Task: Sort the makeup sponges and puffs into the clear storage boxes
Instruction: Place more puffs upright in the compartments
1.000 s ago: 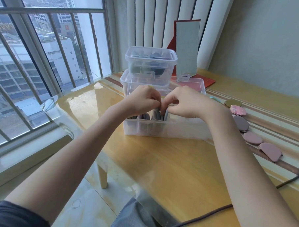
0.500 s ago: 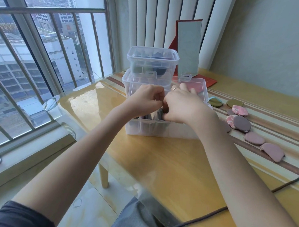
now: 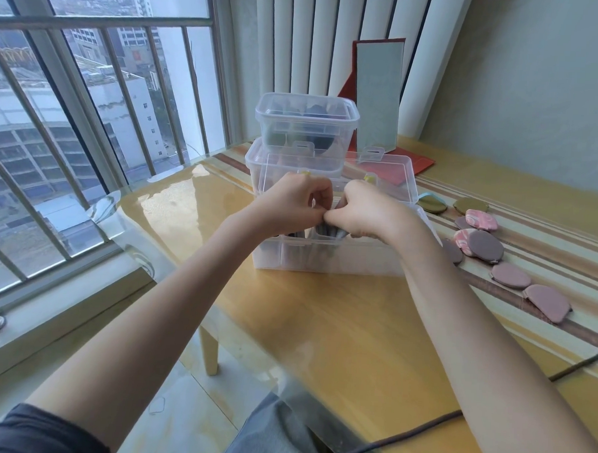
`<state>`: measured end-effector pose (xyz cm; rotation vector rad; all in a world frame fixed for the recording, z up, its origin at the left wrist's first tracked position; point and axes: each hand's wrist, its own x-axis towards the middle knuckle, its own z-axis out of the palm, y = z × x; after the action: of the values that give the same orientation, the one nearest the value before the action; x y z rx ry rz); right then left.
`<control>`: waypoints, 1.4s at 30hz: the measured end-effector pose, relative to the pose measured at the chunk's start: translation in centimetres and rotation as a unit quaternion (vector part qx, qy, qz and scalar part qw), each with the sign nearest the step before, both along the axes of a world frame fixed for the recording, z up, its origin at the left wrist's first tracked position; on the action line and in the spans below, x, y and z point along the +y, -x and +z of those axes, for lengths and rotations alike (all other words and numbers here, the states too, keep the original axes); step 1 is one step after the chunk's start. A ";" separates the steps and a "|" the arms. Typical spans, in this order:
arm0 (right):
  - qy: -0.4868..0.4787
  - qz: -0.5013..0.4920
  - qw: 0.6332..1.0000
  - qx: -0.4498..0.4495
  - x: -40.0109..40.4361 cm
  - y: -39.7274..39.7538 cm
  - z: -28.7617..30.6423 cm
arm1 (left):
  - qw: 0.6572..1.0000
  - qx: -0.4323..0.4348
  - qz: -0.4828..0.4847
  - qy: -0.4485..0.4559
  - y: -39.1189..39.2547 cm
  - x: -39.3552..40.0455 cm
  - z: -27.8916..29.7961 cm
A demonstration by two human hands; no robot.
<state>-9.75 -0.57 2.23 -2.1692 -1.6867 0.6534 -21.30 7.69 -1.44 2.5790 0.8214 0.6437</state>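
Note:
A clear storage box (image 3: pixel 323 260) with its lid up stands in the middle of the table. Dark grey puffs (image 3: pixel 328 232) stand on edge inside it. My left hand (image 3: pixel 292 202) and my right hand (image 3: pixel 363 212) meet over the box, fingers curled, pinching the tops of these puffs. To the right, loose puffs lie on the striped mat: mauve ones (image 3: pixel 509 275), a pink marbled one (image 3: pixel 481 220) and olive ones (image 3: pixel 432 204).
Two more clear boxes (image 3: pixel 307 124) are stacked behind the open one, with dark puffs inside. A red-backed mirror (image 3: pixel 377 96) leans at the back. A dark cable (image 3: pixel 419 430) crosses the table's near right. The glass table edge and window railing are on the left.
My right hand dropped back from above the box rim to the puffs beside my left hand. More loose puffs show on the right.

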 end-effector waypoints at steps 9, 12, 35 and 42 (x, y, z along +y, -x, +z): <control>-0.065 -0.025 0.998 0.009 0.3 0.0 -0.4 | 1.000 -0.011 0.001 -0.010 0.0 -0.2 0.1; -0.114 -0.024 0.993 -0.008 0.1 -0.1 0.0 | 0.999 0.007 -0.018 -0.025 0.2 -0.3 0.0; -0.069 0.076 0.994 0.031 -1.0 -0.5 1.6 | 0.993 0.083 -0.007 0.080 0.9 0.0 0.8; -0.063 0.044 0.996 -0.035 -0.9 0.8 0.9 | 0.962 0.091 -0.075 0.248 1.1 0.0 2.2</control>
<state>-10.55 -1.46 3.08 -2.0625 -1.8164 0.4844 -22.37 7.71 0.73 2.2262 0.7206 0.1280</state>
